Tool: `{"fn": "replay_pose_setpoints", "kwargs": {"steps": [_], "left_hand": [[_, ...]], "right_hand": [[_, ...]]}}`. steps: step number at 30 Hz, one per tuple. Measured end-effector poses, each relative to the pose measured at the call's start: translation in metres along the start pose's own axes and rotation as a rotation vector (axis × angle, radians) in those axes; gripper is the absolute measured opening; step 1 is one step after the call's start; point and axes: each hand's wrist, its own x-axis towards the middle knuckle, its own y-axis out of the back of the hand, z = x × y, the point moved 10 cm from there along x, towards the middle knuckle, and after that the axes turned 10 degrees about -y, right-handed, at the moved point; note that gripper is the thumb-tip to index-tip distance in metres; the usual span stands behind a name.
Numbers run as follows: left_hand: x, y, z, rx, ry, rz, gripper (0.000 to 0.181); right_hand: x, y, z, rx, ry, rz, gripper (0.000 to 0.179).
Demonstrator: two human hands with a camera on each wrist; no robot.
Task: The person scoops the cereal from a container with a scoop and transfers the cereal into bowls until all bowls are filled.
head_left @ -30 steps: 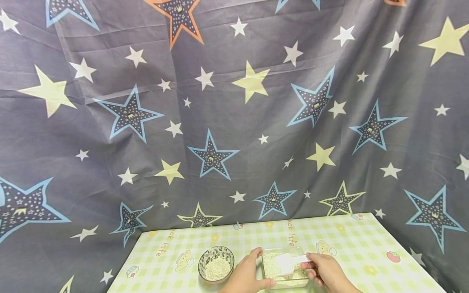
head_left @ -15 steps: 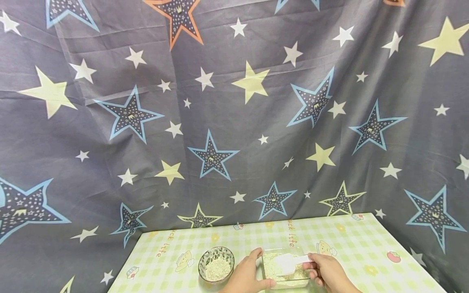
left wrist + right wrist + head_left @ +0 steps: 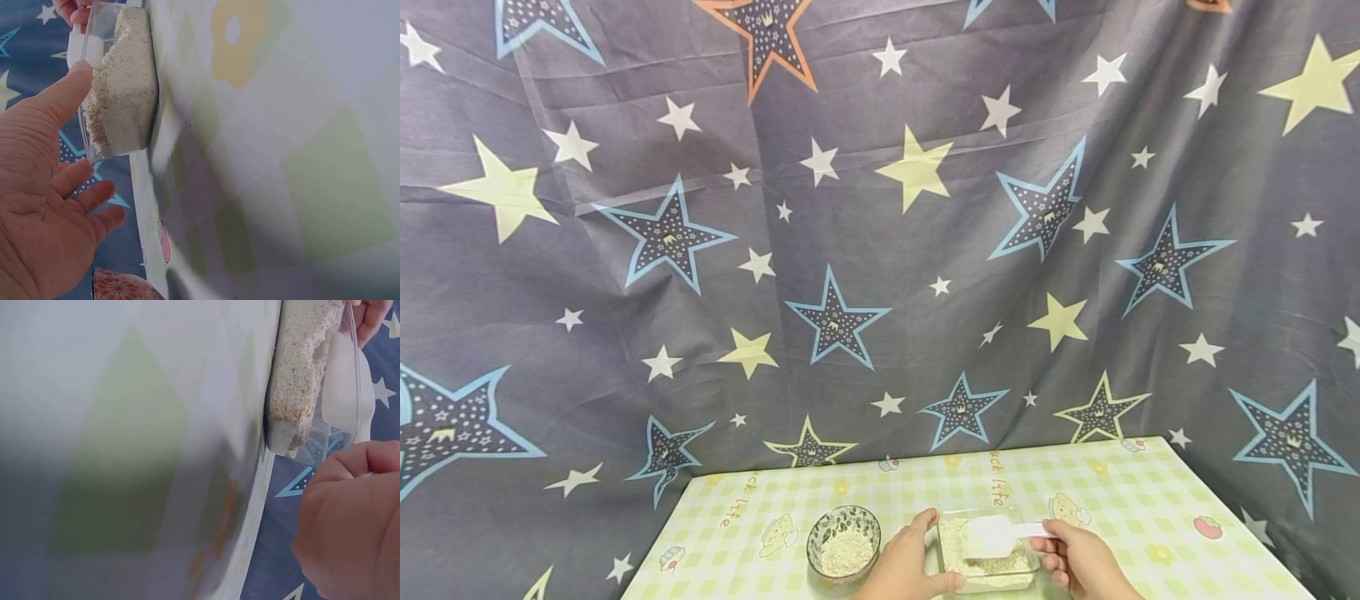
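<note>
Low centre of the frame, left hand (image 3: pixel 904 565) grip relaxed, steadying clear tray (image 3: pixel 1028 568) of grain, right hand (image 3: pixel 1078 560) pinching white scoop (image 3: pixel 992 536) over it, glass bowl (image 3: pixel 843 541) left, checked desk (image 3: pixel 1135 500).

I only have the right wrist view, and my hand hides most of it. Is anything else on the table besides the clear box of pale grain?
Observer: Yes, a round patterned glass bowl of the same pale grain stands to the left of the clear rectangular plastic box, apart from it.
Operator: Where is the left hand?
Observer: The left hand rests against the box's left side, its thumb along the near wall and its fingers straight.
Operator: And what am I holding?
Observer: The right hand pinches the handle of a white plastic scoop, whose head lies over the grain in the box.
</note>
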Motion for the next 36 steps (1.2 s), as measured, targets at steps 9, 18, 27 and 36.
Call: {"fn": "replay_pose_setpoints", "kwargs": {"steps": [9, 18, 27, 36], "left_hand": [[0.001, -0.001, -0.002, -0.027, 0.013, 0.002, 0.098], [0.001, -0.002, -0.002, -0.049, 0.037, -0.01, 0.098], [-0.008, 0.008, 0.006, -0.031, 0.001, 0.025, 0.097], [-0.036, 0.059, -0.008, 0.107, -0.07, 0.182, 0.098]], "right_hand": [[-0.002, 0.0, 0.004, 0.273, -0.036, -0.118, 0.026], [-0.003, -0.011, 0.003, 0.379, -0.053, -0.302, 0.03], [-0.005, -0.014, -0.001, 0.391, -0.065, -0.319, 0.034], [-0.004, -0.014, -0.009, 0.313, -0.052, -0.307, 0.049]]}}
